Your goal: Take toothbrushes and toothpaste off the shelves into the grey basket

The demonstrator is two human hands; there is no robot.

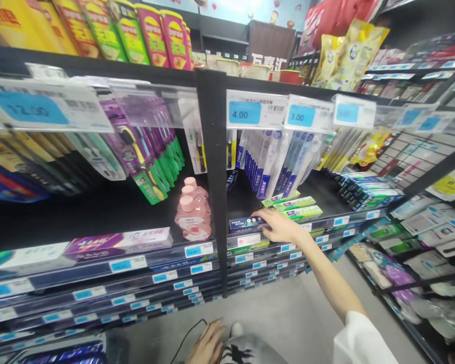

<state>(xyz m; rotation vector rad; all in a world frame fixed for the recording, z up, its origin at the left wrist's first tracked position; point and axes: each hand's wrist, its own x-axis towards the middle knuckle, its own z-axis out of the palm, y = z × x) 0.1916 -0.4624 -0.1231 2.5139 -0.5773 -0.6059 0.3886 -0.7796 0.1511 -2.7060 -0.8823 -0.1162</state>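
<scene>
My right hand (pixel 276 226) reaches onto the shelf, its fingers on the right end of a dark blue toothpaste box (pixel 241 224). The box lies flat at the shelf's front edge, just right of the black upright. Green and white boxes (pixel 298 206) lie right beside and behind that hand. Low in the picture, near my legs, my left hand (pixel 208 343) hangs with its fingers extended and nothing visible in it. A thin black cable passes beside it.
Pink bottles (pixel 194 215) stand left of the black upright (pixel 213 151). Packaged toothbrushes (pixel 267 162) hang above the shelf behind price tags (pixel 256 111). A purple box (pixel 117 242) lies at the left front edge. Another rack (pixel 417 263) stands to the right across the grey floor (pixel 303 313).
</scene>
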